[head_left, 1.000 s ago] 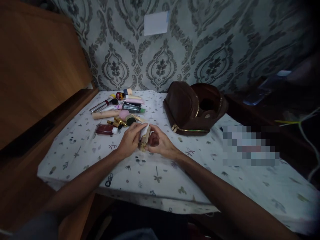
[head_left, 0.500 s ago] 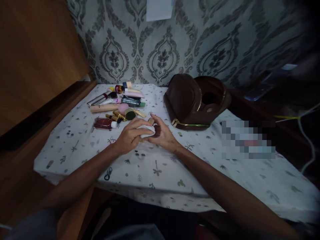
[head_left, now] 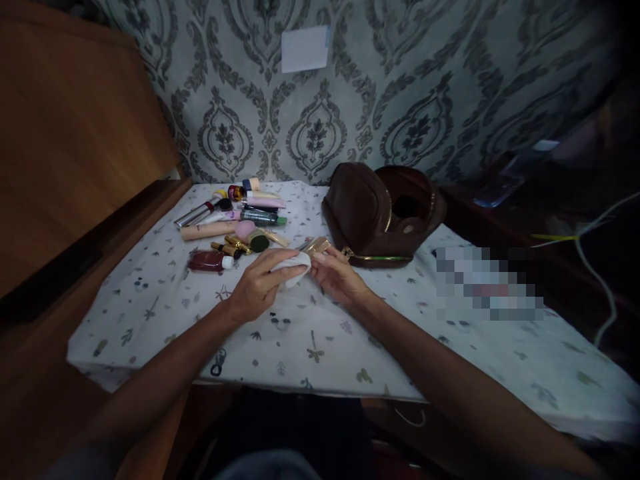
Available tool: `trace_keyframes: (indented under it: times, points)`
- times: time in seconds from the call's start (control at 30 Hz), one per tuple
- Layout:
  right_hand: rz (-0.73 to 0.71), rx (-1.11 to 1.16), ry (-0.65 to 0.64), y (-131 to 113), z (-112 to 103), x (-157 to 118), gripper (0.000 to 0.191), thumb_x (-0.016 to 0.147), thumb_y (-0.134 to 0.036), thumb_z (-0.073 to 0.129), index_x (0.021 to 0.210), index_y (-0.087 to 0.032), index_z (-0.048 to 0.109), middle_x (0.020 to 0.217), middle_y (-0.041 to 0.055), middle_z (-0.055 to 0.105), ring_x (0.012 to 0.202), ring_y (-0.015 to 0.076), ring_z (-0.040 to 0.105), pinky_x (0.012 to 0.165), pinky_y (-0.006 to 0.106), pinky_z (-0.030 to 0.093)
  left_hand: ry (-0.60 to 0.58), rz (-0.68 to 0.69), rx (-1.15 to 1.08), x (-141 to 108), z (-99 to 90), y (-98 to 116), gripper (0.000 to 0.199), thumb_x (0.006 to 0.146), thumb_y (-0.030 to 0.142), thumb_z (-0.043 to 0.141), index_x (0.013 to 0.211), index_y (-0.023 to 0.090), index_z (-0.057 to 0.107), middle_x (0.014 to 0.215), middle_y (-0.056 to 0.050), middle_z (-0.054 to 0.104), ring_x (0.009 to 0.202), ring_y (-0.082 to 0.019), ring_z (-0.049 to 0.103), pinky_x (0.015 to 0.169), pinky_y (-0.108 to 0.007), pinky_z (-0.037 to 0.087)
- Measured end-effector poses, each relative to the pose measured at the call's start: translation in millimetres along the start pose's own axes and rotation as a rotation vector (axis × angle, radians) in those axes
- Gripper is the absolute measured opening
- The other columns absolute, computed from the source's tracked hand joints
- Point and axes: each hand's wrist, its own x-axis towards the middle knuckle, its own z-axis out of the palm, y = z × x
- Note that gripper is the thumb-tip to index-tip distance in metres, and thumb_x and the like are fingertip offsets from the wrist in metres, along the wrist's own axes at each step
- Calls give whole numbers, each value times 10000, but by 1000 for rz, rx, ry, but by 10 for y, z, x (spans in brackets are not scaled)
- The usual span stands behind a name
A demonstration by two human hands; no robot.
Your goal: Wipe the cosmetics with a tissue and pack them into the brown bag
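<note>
A wall [head_left: 367, 87] with dark damask patterning fills 12 o'clock, taking the hands as the middle of the dial; shadow swallows its far right. Below it the bench [head_left: 300, 353] wears a white printed cover, its right end running into darkness. A brown wooden cabinet [head_left: 75, 113] stands at 10 o'clock, cut off by the picture's edge. The brown bag [head_left: 357, 210] sits at 2 o'clock, gaping, its inside too dark to read. At 3 o'clock a pixelated patch [head_left: 487, 287] masks whatever lies there.

The left hand [head_left: 255, 283] has its fingers clamped on a folded white cloth [head_left: 293, 270]; the right hand [head_left: 340, 275] is closed on a gold-toned item [head_left: 319, 246], thumb and fingers gripping it above the bench, just beside the cloth. Fingers and cloth cover part of that item, so its full shape is hard to make out. Its visible length seems to slant from 8 towards 2 o'clock, the 2 o'clock end near the bag; which end is its top cannot be told.

Around 10 o'clock lie a beige tube [head_left: 207, 231], a dark red bottle [head_left: 204, 261] with its white cap towards the left hand, and a small pink sponge [head_left: 245, 231].
</note>
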Motion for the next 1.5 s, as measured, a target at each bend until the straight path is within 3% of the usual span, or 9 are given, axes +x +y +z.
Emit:
trace_keyframes:
  times: [0.23, 0.43, 0.6, 0.73, 0.87, 1.07, 1.27, 1.4, 1.5]
  points:
    - [72, 86, -97, -11, 22, -18, 346, 656, -395, 810, 896, -231, 623, 893, 2, 682, 829, 164, 641, 806, 314, 546, -1, -4, -31, -22, 47, 38, 444, 972, 64, 392, 1336, 248, 566, 1286, -120, 599, 1210, -219, 561, 993, -447, 506]
    - [109, 82, -164, 42, 8, -39, 492, 629, -322, 868, 1054, -221, 641, 911, 0, 663, 759, 120, 608, 689, 233, 529, -64, -66, 27, -39, 48, 56, 495, 989, 96, 312, 1443, 233, 457, 1327, -139, 541, 1248, -233, 526, 1034, -449, 475]
    - [73, -40, -265, 70, 37, -63, 546, 624, -272, 870, 1113, -225, 632, 911, -10, 633, 740, 106, 578, 599, 186, 483, -62, -108, 54, -42, 55, 49, 488, 975, 91, 320, 1410, 217, 500, 1305, -151, 523, 1240, -249, 512, 1032, -446, 466]
    - [49, -111, -364, 87, 78, -90, 666, 615, -275, 877, 1207, -231, 575, 979, -4, 609, 867, 137, 591, 739, 237, 520, -53, -162, 34, -73, 112, 2, 462, 960, 81, 323, 1330, 219, 562, 1254, -132, 541, 1200, -236, 526, 1002, -439, 481]
    - [-4, -244, -381, 145, 73, -97, 1013, 549, -295, 915, 1416, -263, 392, 1157, 40, 569, 1024, 185, 575, 873, 311, 516, -71, -209, 4, -119, 165, -62, 428, 917, 51, 372, 1236, 208, 611, 1259, -123, 535, 1195, -239, 519, 1016, -451, 460]
    - [2, -339, -424, 130, -2, -97, 1235, 646, -359, 864, 1560, -285, 37, 1041, 24, 572, 909, 174, 601, 862, 358, 517, -97, -376, -51, -121, 164, -71, 467, 898, 34, 371, 1273, 221, 579, 1196, -92, 536, 1183, -216, 527, 1012, -389, 451]
    - [10, -493, -452, 7, -80, -104, 1217, 639, -357, 866, 1562, -339, 74, 1234, 70, 511, 970, 181, 596, 899, 376, 521, -117, -471, -108, -110, 176, -65, 419, 902, 52, 359, 1244, 177, 568, 1030, -71, 572, 1001, -189, 573, 903, -327, 475]
    - [15, -596, -463, -69, -97, -118, 1216, 612, -361, 880, 1557, -357, 115, 1505, 116, 308, 1156, 231, 553, 987, 403, 491, -239, -520, -97, -167, 194, -127, 406, 829, 14, 380, 1134, 155, 607, 976, -72, 588, 950, -201, 577, 861, -325, 472]
    - [54, -613, -508, -120, -86, -132, 1099, 654, -344, 853, 1542, -294, 208, 1414, 117, 431, 1133, 225, 572, 994, 407, 489, -297, -559, -50, -201, 201, -155, 430, 781, -10, 376, 1092, 152, 624, 957, -73, 581, 939, -212, 573, 846, -334, 468]
